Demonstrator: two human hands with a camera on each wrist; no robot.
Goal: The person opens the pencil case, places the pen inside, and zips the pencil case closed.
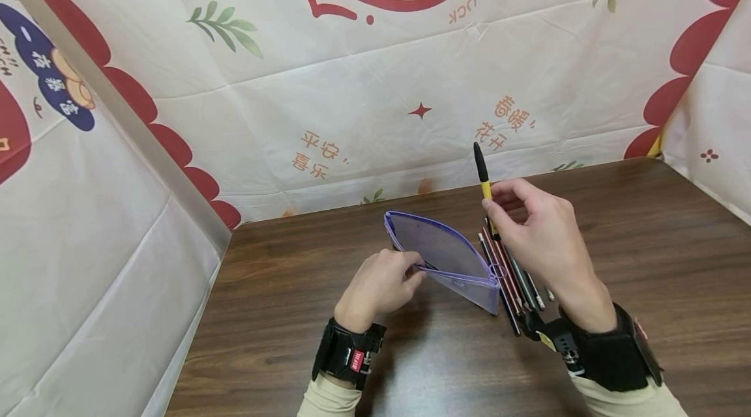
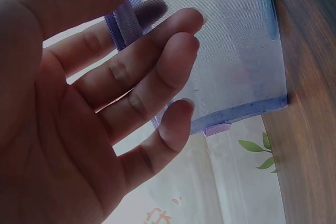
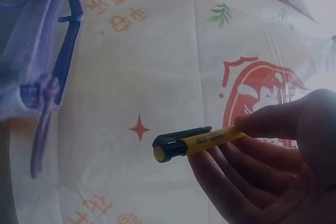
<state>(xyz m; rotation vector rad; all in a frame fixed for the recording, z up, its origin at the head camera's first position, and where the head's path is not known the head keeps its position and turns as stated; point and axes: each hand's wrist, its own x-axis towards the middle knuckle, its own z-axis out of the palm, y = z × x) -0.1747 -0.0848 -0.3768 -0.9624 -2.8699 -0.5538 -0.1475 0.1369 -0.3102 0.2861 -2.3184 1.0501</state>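
My left hand (image 1: 378,283) pinches the zipped rim of a purple mesh pencil pouch (image 1: 463,287), thumb on one side and index finger behind the mesh. The pouch stands tilted on the table with its mouth gaping. Through its mesh a dark slim item (image 2: 271,9) shows; its kind is unclear. In my right hand (image 1: 542,228) a yellow and black pen (image 1: 485,190) is gripped between thumb and fingers, upright above the table. The right wrist view shows its clip end (image 3: 181,139) pointing away from the palm. Under that hand lie several pencils (image 1: 516,280), partly hidden by it.
The brown wooden table (image 1: 264,339) carries all of this. A printed white cloth (image 1: 364,111) hangs behind it, and another cloth panel (image 1: 105,221) borders the left side. A purple zipper pull (image 3: 39,150) dangles from the pouch's near end.
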